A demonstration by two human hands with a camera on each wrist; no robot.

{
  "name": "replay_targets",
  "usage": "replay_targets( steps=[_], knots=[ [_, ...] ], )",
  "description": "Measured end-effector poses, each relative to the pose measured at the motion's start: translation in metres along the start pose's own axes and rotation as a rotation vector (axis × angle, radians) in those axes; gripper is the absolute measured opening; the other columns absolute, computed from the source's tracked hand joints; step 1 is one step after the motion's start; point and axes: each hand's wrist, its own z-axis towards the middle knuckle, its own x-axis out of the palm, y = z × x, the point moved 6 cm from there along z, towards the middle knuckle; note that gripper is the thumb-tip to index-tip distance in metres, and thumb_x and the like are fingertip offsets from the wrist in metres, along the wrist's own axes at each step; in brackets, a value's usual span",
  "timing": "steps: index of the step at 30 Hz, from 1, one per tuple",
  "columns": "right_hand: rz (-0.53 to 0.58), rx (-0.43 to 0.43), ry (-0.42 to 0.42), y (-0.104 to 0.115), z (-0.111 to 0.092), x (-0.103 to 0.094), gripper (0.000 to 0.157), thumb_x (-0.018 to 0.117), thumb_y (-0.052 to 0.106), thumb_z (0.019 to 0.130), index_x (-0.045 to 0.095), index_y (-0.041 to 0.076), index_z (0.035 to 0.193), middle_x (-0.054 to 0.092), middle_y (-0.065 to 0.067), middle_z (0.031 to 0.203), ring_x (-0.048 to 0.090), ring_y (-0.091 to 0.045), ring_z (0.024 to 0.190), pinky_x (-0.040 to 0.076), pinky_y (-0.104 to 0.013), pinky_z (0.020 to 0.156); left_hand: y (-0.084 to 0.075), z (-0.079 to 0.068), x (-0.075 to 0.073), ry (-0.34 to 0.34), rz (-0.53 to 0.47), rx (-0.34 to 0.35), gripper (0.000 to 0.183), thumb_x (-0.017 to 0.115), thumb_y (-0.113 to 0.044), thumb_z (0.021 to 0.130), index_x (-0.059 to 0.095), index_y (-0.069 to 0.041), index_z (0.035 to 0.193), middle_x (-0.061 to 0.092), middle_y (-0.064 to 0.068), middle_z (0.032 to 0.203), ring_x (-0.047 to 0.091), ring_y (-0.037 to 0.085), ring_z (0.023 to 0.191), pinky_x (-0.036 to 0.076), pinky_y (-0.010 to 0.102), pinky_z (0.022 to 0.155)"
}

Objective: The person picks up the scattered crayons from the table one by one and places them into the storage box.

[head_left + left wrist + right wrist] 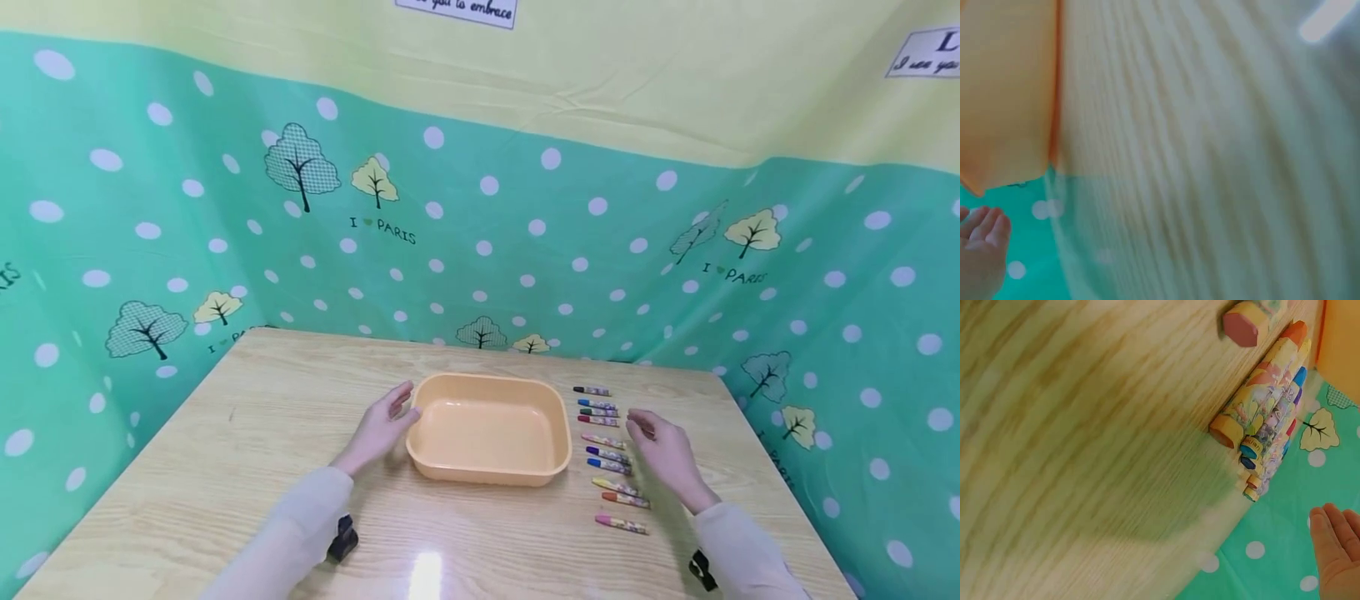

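A light orange plastic basin (pixel 491 477) sits in the middle of the table, with nothing inside it. My left hand (pixel 382 427) is at its left end, thumb tip right by the rim and fingers relaxed. In the left wrist view that hand (pixel 984 253) shows fingers side by side, holding nothing. Right of the basin, several crayons in patterned wrappers lie in a column, from a black crayon (pixel 592 391) at the back to a pink crayon (pixel 622 524) in front. My right hand (pixel 666 457) hovers just right of the column, fingers loosely bent and holding nothing.
The wooden table (pixel 270 417) reaches back to a green and yellow curtain (pixel 517 217) with dots and trees, which also hangs at both sides. Black wrist devices sit at both sleeves, one by the left sleeve (pixel 292 521). Light glares off the tabletop in front.
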Motion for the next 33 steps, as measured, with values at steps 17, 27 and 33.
replay_targets(
  steps=[17, 27, 33],
  knots=[
    [-0.006, 0.005, 0.073, -0.005, 0.002, 0.014, 0.037, 0.053, 0.017, 0.090, 0.054, -0.002, 0.123, 0.057, -0.022, 0.122, 0.055, -0.039, 0.110, 0.047, -0.051, 0.093, 0.013, 0.015, 0.019, 0.016, -0.132, -0.079, 0.065, 0.053, 0.002, 0.085, 0.023, 0.002, 0.143, 0.029, 0.023, 0.146, 0.034, 0.035, 0.131, 0.038, 0.040, 0.103],
    [0.092, -0.028, 0.110, -0.019, 0.015, 0.010, 0.035, 0.055, 0.013, 0.090, 0.056, -0.002, 0.121, 0.058, -0.020, 0.122, 0.055, -0.036, 0.110, 0.048, -0.046, 0.094, 0.016, 0.014, 0.022, -0.005, -0.138, -0.114, 0.064, 0.048, 0.007, 0.084, 0.024, 0.000, 0.143, 0.030, 0.023, 0.145, 0.037, 0.036, 0.129, 0.041, 0.040, 0.101],
    [0.125, -0.039, 0.103, -0.034, 0.036, 0.009, 0.034, 0.056, 0.015, 0.090, 0.057, -0.001, 0.120, 0.059, -0.021, 0.120, 0.056, -0.036, 0.110, 0.049, -0.046, 0.093, 0.014, 0.014, 0.022, -0.014, -0.127, -0.125, 0.063, 0.047, 0.007, 0.085, 0.025, 0.000, 0.143, 0.031, 0.024, 0.144, 0.039, 0.036, 0.128, 0.042, 0.040, 0.100]
  ],
)
